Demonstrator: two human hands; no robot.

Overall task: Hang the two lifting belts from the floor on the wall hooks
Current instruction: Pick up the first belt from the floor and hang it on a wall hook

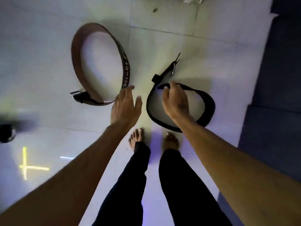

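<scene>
Two lifting belts stand on edge, curled into loops, on the white tiled floor. The brown leather belt (pixel 76 62) with white lettering and a metal buckle lies at the left. My left hand (pixel 125 106) hovers open by its near end, fingertips at the belt's edge. The black belt (pixel 208 108) lies at the right, with its strap and buckle pointing away. My right hand (pixel 175 101) has its fingers pinched on the black belt's upper edge. No wall hooks are in view.
My bare feet (pixel 136 139) stand just behind the belts. A dark blue mat (pixel 276 79) covers the floor at the right. A dark round object (pixel 6 132) sits at the left edge. A yellow cross of light (pixel 26 167) shows on the tiles.
</scene>
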